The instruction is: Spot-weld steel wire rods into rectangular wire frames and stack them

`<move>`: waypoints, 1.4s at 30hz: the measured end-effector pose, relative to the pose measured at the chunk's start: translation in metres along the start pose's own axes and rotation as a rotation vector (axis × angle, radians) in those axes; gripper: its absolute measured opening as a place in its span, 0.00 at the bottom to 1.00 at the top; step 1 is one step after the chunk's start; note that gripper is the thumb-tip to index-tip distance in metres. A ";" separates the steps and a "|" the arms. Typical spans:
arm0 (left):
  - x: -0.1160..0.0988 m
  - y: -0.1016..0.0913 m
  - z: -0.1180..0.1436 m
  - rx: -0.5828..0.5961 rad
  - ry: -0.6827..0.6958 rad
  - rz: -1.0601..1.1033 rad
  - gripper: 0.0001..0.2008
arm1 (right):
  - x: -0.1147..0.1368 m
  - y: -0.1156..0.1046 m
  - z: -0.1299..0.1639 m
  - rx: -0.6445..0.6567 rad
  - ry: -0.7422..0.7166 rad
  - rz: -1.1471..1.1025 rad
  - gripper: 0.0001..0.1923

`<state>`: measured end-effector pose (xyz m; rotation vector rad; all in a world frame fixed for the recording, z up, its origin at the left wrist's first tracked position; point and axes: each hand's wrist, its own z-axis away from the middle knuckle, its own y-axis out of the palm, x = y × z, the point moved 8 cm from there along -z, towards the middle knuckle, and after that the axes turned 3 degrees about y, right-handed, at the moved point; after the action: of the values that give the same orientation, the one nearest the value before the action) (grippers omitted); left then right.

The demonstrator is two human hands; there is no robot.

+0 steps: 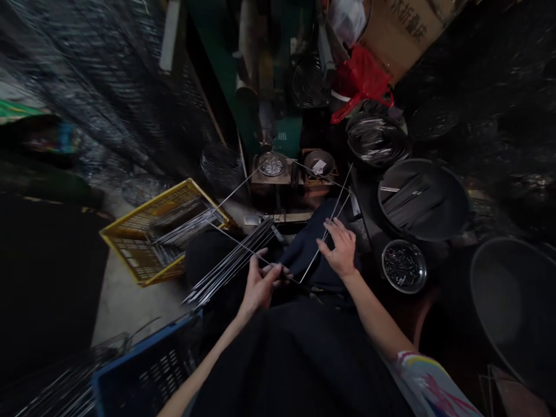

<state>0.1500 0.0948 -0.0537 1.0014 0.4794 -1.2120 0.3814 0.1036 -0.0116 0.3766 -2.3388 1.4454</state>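
Observation:
A thin bent metal wire frame [310, 267] stretches in front of me, its near corner above my lap and its far side by the machine. My left hand [260, 284] pinches the frame's left wire near that corner, thumb against fingers. My right hand [341, 249] has its thumb and fingers on the right-hand wire, a little further up. Beside my left hand, a bundle of straight metal rods [237, 260] lies slantwise across my left thigh. Below the machine's head sits a round dish of small shiny metal pieces [272, 164].
A yellow crate [125, 255] with wire pieces stands left, a blue crate [143, 353] nearer me. On the right are a metal bowl of small parts [403, 266], a round pan of dark strips [452, 208] and a basin of metal pieces [376, 139]. A green machine [284, 136] stands ahead.

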 end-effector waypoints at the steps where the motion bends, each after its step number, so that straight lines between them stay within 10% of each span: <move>1: -0.010 -0.005 -0.001 -0.015 0.041 0.011 0.35 | 0.000 -0.002 0.000 -0.004 -0.009 -0.014 0.21; 9: -0.050 -0.016 -0.003 0.051 0.145 0.024 0.33 | -0.004 -0.008 0.002 -0.027 -0.031 -0.073 0.21; 14: -0.071 -0.046 -0.012 -0.133 0.266 0.081 0.36 | -0.004 -0.008 0.004 -0.004 -0.051 -0.095 0.21; 20: -0.015 0.009 0.000 0.137 0.045 0.010 0.43 | -0.002 0.000 -0.001 -0.018 -0.043 -0.048 0.21; 26: 0.010 0.030 0.001 0.153 -0.003 -0.034 0.41 | -0.001 0.004 -0.003 -0.005 -0.023 -0.037 0.22; 42: -0.004 -0.011 0.019 0.163 -0.015 -0.039 0.42 | -0.084 -0.033 -0.050 -0.120 0.068 0.013 0.23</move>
<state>0.1345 0.0805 -0.0448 1.1250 0.3950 -1.3088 0.4785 0.1367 -0.0011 0.2758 -2.3636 1.2950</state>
